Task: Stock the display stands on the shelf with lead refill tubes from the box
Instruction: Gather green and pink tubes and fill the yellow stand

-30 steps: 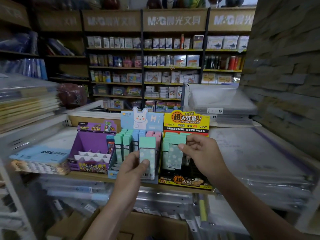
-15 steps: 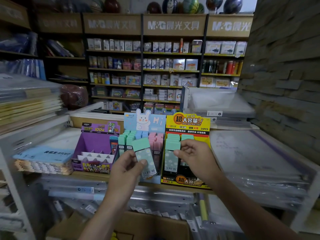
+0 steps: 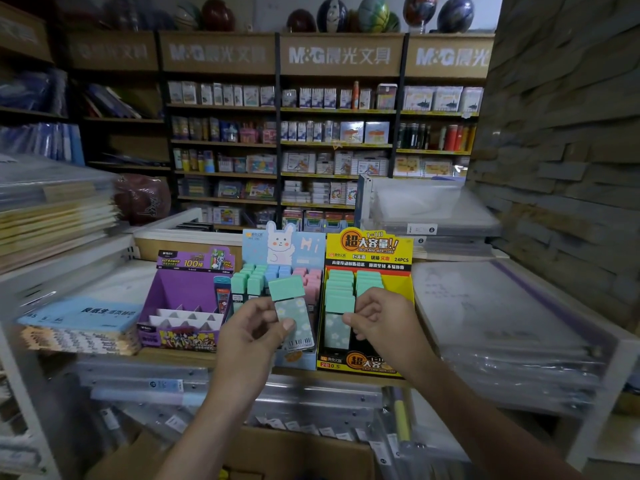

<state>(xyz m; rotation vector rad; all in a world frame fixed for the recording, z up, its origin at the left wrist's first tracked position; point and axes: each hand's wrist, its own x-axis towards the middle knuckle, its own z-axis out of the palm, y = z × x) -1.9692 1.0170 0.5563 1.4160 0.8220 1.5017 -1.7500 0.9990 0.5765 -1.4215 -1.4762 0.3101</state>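
The left hand [image 3: 252, 336] pinches a lead refill tube [image 3: 294, 318] between thumb and curled fingers, low on its flowered body. The mint cap is up and leans slightly outward, and the tube is held just in front of the blue rabbit display stand [image 3: 284, 242]. The right hand [image 3: 382, 323], fingers curled, pinches the right edge of the front tube [image 3: 336, 329], which stands in the yellow display stand [image 3: 369, 245] directly ahead of it. Outward of the left hand sits a purple display stand [image 3: 187, 292], mostly unfilled. A cardboard box [image 3: 298, 455] lies below both wrists. The tubes look like light, stiff, flat plastic cases, smooth enough to slip. The cap may pull off, so I would grip the broad faces of the body and steer the bottom edge into a slot.
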